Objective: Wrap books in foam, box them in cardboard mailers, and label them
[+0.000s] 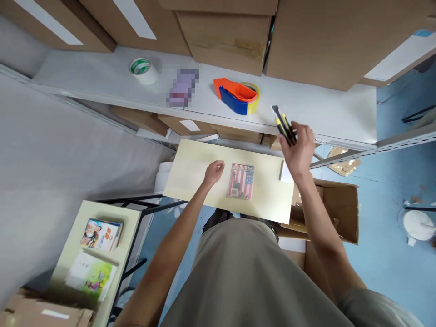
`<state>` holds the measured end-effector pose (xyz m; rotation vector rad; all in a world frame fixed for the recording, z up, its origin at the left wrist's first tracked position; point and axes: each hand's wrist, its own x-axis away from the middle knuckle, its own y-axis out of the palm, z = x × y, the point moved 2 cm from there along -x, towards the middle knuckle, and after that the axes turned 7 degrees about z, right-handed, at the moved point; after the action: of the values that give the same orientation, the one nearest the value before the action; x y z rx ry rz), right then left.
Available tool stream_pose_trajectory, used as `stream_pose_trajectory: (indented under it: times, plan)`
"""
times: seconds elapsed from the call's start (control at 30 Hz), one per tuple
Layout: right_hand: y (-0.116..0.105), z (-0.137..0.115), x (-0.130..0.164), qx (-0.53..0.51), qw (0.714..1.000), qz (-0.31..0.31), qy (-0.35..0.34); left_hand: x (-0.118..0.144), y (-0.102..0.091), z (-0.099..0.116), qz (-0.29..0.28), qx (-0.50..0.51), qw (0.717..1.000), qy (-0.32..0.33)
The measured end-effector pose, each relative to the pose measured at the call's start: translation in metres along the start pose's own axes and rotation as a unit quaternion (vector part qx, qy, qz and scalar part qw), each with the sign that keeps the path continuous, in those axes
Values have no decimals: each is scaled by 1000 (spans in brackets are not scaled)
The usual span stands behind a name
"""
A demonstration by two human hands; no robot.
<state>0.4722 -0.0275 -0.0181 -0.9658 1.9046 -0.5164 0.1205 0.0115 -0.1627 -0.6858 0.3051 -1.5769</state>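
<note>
At the lower left of the frame, books are lying on a side table. In the centre, the left hand, loosely curled and holding nothing, is resting on the board just left of a booklet. Right of centre, the right hand is gripping a yellow-black knife, closed around it. Higher up, a tape dispenser and a tape roll are sitting on the shelf.

Utility knives: we count one
Tape dispensers: we see one
Loose tape rolls: one
Booklets on our board: one
Booklets on side table: two
</note>
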Motion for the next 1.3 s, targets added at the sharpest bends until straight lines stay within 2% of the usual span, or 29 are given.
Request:
stream_pose_trajectory:
  times: [0.03, 0.13, 0.23, 0.33, 0.43, 0.53, 0.6, 0.7, 0.77, 0.87, 0.97, 1.03, 1.1, 1.3]
  plan:
    - [0, -6, 20, -17, 1000, -19, 7, 6, 6, -21, -11, -26, 999, -44]
    - [20, -17, 81, -66, 991, -113, 40, 28, 31, -64, -29, -50, 994, -88]
    - [50, -16, 134, -81, 969, -207, 111, 50, 60, -86, -42, -61, 992, -101]
    - [77, -12, 178, -81, 940, -269, 195, 65, 83, -99, -64, -65, 991, -99]
    - [99, -15, 211, -82, 912, -298, 268, 69, 87, -108, -98, -63, 990, -77]
    - [124, -27, 235, -71, 893, -321, 308, 58, 72, -116, -126, -64, 989, -46]
    - [142, -38, 244, -55, 879, -340, 328, 42, 57, -120, -130, -72, 989, -10]
    - [171, -54, 250, -34, 861, -367, 350, 13, 36, -122, -137, -115, 979, 96]
    - [189, -65, 247, -24, 859, -374, 349, -6, 27, -122, -161, -149, 962, 162]
    - [212, -79, 238, 5, 865, -374, 335, -29, 22, -119, -216, -186, 934, 215]
    - [231, -89, 228, 52, 869, -373, 320, -41, 21, -114, -268, -258, 887, 273]
    - [240, -94, 223, 83, 868, -378, 310, -45, 22, -110, -287, -312, 853, 304]
    - [246, -97, 220, 109, 863, -387, 305, -49, 22, -107, -295, -343, 832, 322]
    - [250, -106, 223, 143, 857, -396, 297, -56, 18, -105, -309, -358, 811, 345]
